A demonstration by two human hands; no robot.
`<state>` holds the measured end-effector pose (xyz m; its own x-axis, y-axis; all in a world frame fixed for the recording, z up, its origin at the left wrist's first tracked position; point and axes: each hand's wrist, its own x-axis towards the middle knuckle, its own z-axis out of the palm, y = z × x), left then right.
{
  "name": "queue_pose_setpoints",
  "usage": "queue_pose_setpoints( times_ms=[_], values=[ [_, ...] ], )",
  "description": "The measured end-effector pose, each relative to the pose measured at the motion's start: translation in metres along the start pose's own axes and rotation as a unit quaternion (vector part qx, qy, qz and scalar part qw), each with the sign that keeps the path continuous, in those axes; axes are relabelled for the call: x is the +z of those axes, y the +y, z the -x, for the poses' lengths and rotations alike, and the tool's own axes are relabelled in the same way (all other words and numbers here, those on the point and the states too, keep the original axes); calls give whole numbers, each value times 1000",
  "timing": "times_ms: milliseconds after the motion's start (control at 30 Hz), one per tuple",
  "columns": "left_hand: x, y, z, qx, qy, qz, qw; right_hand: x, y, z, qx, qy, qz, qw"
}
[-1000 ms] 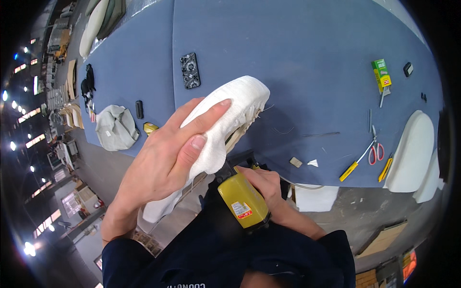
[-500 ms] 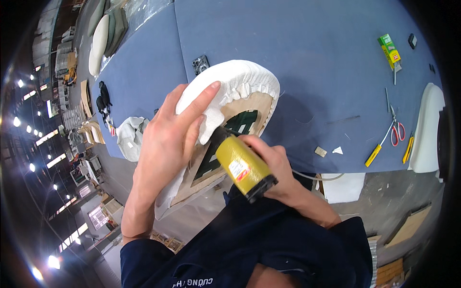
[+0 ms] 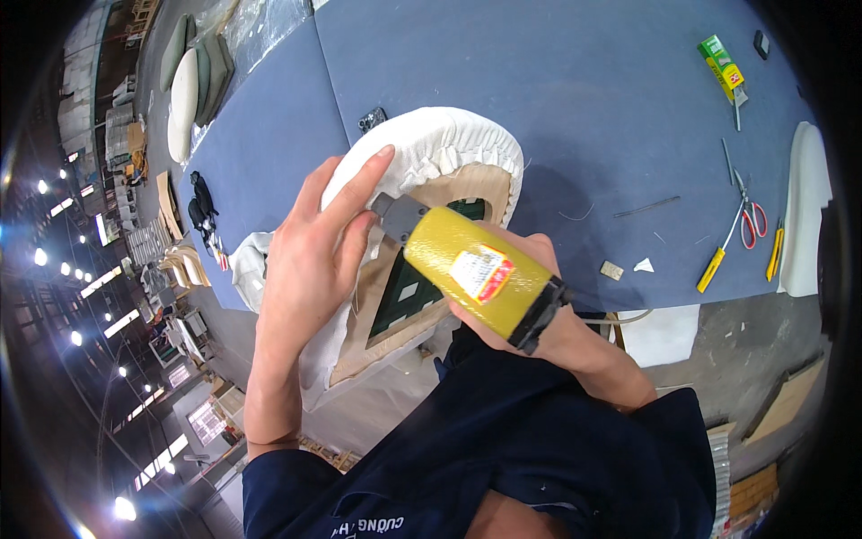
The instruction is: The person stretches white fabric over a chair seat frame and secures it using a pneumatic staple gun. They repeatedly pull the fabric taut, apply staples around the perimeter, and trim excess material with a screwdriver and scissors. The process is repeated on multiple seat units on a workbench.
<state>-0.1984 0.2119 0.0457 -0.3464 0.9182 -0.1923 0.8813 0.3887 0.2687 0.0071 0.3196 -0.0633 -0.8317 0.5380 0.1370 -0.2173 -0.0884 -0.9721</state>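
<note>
An upholstered seat panel with a white fabric cover is tilted at the table's near edge, its underside facing me. Pleated fabric wraps the rim of its wooden base, which has dark green webbing across the opening. My left hand grips the cover at the left rim, index finger stretched along the fabric and thumb below. In my right hand is a yellow staple gun, which hides most of those fingers. Its dark nose is beside my left thumb; whether it touches the fabric I cannot tell.
The blue table carries red-handled scissors, yellow-handled tools, a green-yellow box and small scraps. A white padded piece stands at the right edge. A hose trails from under my right arm.
The staple gun has lifted toward me and swung, its nose moving up and left along the rim. My left hand keeps its hold on the cover. The whole view has shifted slightly.
</note>
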Motion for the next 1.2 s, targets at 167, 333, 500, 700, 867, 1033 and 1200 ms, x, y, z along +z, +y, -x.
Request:
queue_pose_setpoints(
  times_ms=[167,333,500,700,867,1033,1200],
  values=[
    [-1,3,1,-4,-1,5,1000,11,9,-3,-12,1,2,1000],
    [0,0,0,10,6,-1,1000,8,16,-6,1,-17,6,1000],
    [1,0,-2,3,2,5,1000,8,24,3,-30,6,62,998],
    [0,0,-3,-9,-3,2,1000,4,32,7,77,-43,61,994],
    [0,1,-6,8,-1,-3,1000,3,22,16,54,31,52,997],
    [-1,3,-4,0,1,-15,1000,-2,10,0,26,5,52,998],
    [1,6,-4,17,6,-15,1000,-2,11,-8,61,-10,43,997]
  ],
)
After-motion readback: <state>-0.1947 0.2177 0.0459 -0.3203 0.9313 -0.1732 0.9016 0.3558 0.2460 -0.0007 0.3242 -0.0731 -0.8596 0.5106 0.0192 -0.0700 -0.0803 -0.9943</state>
